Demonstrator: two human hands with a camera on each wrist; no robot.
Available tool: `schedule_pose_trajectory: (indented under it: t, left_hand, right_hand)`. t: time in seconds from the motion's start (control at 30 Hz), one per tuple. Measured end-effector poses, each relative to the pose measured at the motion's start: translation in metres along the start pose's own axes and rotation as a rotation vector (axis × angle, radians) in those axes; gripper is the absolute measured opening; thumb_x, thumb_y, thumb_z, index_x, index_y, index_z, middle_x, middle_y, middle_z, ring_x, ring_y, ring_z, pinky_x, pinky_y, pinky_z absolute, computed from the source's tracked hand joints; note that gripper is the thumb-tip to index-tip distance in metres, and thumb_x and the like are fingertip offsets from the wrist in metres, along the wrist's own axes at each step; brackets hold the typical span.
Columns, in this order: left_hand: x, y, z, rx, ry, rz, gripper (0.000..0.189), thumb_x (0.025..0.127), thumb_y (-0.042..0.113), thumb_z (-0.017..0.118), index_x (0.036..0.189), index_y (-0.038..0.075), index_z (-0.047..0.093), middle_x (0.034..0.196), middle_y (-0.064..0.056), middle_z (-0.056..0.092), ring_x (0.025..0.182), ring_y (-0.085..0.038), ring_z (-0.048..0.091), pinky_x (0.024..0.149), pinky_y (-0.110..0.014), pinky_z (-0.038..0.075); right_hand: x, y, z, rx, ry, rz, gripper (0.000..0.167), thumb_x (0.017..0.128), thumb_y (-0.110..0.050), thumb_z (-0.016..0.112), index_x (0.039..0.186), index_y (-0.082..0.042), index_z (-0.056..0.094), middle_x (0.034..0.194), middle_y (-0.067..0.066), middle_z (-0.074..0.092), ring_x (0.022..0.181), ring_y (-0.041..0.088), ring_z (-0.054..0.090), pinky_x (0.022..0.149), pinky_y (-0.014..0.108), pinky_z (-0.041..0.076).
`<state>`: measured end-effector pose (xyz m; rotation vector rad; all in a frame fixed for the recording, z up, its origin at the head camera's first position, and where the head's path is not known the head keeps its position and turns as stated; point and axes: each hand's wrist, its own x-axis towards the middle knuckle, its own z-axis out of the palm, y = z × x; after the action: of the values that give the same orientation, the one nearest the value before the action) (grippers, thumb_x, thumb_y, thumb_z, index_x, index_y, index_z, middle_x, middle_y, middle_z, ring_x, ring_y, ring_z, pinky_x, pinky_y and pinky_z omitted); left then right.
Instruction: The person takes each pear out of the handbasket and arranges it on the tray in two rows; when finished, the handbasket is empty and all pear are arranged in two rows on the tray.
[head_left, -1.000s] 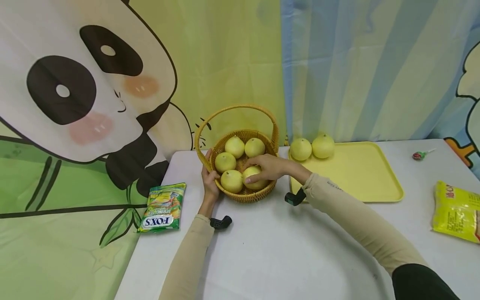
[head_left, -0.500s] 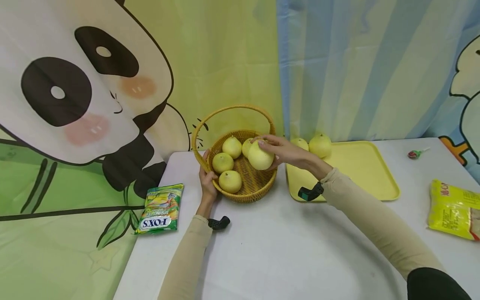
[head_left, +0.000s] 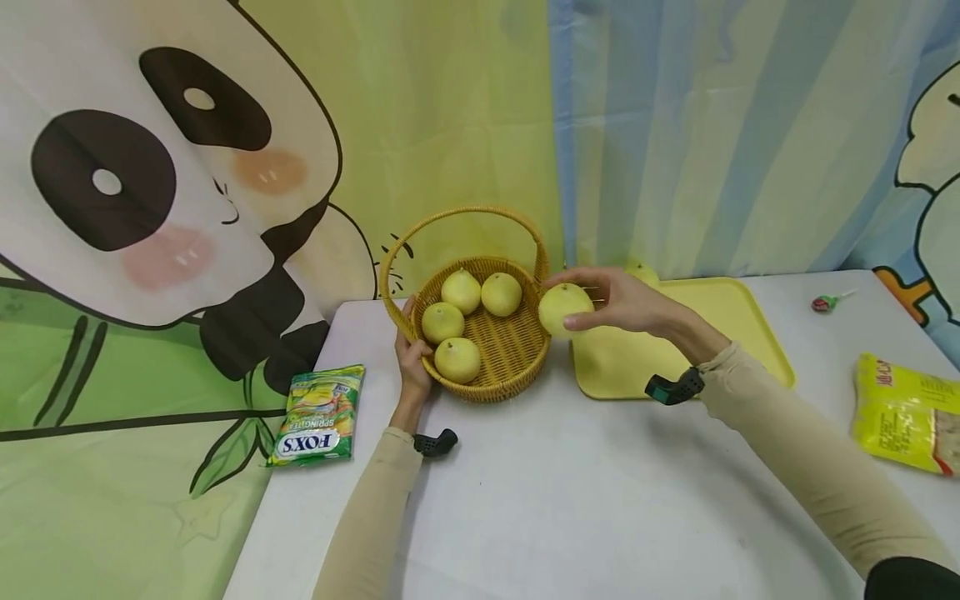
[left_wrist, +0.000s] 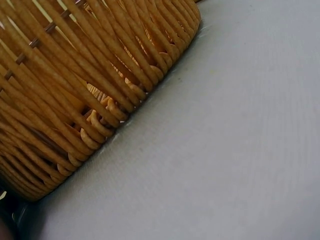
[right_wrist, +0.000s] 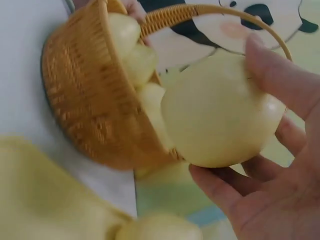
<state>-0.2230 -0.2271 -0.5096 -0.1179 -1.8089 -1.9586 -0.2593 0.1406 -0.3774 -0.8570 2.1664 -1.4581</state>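
My right hand (head_left: 626,302) holds a round pale-yellow fruit (head_left: 564,310) between thumb and fingers, just off the right side of a wicker basket (head_left: 517,350). The right wrist view shows the fruit (right_wrist: 215,115) from close up, the thumb on one side and fingers on the other. My left hand (head_left: 414,358) grips the basket's left rim near the foot of its tall handle (head_left: 465,210). Several similar fruits (head_left: 457,360) lie in the left and back of the basket. In the left wrist view only the basket's woven side (left_wrist: 90,85) and the tabletop show.
A yellow tray (head_left: 720,333) lies right of the basket, partly behind my right arm. One fruit (head_left: 642,272) at its back shows above my hand. A candy bag (head_left: 318,414) is at left; a lollipop (head_left: 825,303) and a yellow packet (head_left: 907,417) are at right. Curtains hang behind.
My right hand has lifted a fruit from the basket's front right and carried it up and rightward past the rim. My left hand keeps its grip on the basket.
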Motion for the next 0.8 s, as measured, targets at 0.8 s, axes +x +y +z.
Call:
schedule_pose_trajectory:
  t: [0.8]
  left_hand:
    - [0.001,-0.001,0.000,0.022,0.015,0.002,0.095,0.070,-0.002,0.037,0.165,0.006,0.037,0.171,-0.011,0.036,0.159,-0.026,0.032,0.124,-0.031,0.025]
  right_hand:
    - [-0.078,0.075,-0.104,-0.067,0.471,0.228,0.071,0.088,-0.024,0.088,0.153,-0.019,0.060,0.151,-0.014,0.062,0.142,0.019,0.053,0.098,0.019,0.050]
